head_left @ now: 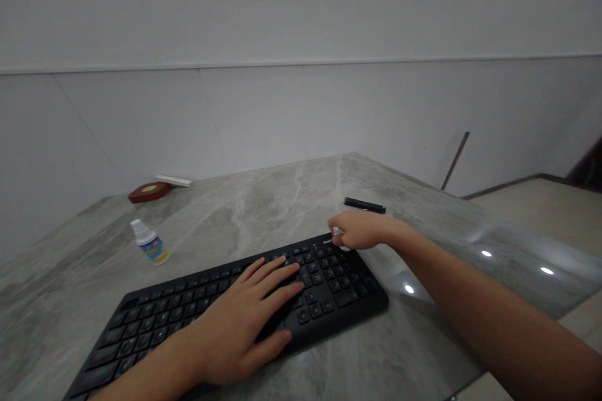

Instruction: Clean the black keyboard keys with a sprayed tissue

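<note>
A black keyboard (329,291) lies at a slant on the marble-patterned table. My left hand (251,313) rests on its middle, fingers stretched out and spread over the keys. At the keyboard's far right corner, my right hand (360,229) is closed around a small white tissue (339,239), most of it hidden by the fingers. The tissue touches the top edge near the printed logo. Just beyond that hand lies a black pen (364,205). Left of the keyboard stands a small white bottle (151,243) with a blue and yellow label.
A reddish-brown box (149,192) and a flat white object (174,181) sit at the back left, close to the wall (263,116). The grey table (282,200) ends in an edge on the right, with pale floor (531,210) beyond it.
</note>
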A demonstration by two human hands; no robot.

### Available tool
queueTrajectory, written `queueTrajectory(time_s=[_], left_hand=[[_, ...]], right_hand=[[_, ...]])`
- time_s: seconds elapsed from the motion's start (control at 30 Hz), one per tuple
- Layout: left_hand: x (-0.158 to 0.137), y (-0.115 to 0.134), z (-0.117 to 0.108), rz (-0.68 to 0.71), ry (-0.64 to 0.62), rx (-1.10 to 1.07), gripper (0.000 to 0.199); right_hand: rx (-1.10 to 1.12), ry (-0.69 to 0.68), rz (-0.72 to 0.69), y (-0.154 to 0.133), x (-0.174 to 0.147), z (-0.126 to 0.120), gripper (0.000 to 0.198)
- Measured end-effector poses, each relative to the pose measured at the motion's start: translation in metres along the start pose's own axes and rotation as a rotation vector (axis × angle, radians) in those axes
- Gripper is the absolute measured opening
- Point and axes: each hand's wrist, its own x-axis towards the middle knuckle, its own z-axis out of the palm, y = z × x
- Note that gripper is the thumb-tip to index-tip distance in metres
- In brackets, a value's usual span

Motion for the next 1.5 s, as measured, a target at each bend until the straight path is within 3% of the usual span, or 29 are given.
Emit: queueTrajectory(time_s=[0.4,0.63,1.0,1.2,1.5], left_hand=[[0.0,0.0,0.0,-0.002,0.009,-0.013,0.06],[0.0,0.0,-0.001,-0.006,-0.004,-0.01,0.06],[-0.001,0.001,-0.001,0.003,0.011,-0.01,0.06],[0.0,0.001,0.0,-0.001,-0.002,-0.001,0.061],[0.002,0.002,-0.002,-0.001,-0.009,-0.01,0.06]], right_hand=[[-0.012,0.082,0.036,-0.002,0.004,0.003,0.028],[-0.03,0.005,-0.011,-0.003,-0.001,0.0,0.026],[0.006,0.03,-0.053,0.004,0.004,0.004,0.023],[0.124,0.223,0.019,0.002,0.014,0.012,0.022],[0.055,0.183,-0.002,-0.01,0.008,0.01,0.024]])
